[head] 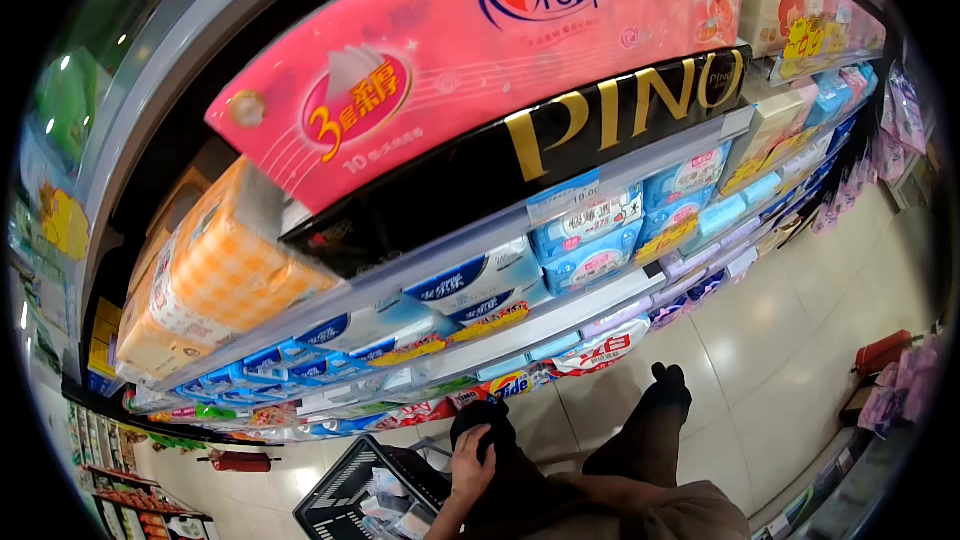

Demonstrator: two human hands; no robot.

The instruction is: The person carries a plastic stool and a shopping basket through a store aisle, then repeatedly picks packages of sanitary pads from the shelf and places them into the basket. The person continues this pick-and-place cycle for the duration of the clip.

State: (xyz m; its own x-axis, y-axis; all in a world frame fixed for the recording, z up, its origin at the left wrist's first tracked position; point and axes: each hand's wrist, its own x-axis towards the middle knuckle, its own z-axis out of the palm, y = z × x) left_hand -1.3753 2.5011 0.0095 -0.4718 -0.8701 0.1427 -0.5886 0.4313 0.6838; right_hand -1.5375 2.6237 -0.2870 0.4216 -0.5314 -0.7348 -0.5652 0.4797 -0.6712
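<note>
My left hand [472, 461] rests on the dark cloth of my leg [510, 480], low in the view, thumb and fingers apart. It holds nothing that I can see. Just left of it a black plastic shopping basket [352, 476] stands with several packaged items [394, 506] inside. My right hand is out of view. Before me a large pink pack of tissues [450, 82] lies on top of a black PINO tissue pack [585, 131] on a shelf. An orange checked tissue pack [240, 262] sits to their left.
Lower shelves carry blue and white tissue packs [480, 277] and blue packs [592, 251]. A Tide bag [512, 385] lies near the floor [720, 397]. Pink packets [904, 112] hang at right. A second shelf edge [810, 484] runs behind me at lower right.
</note>
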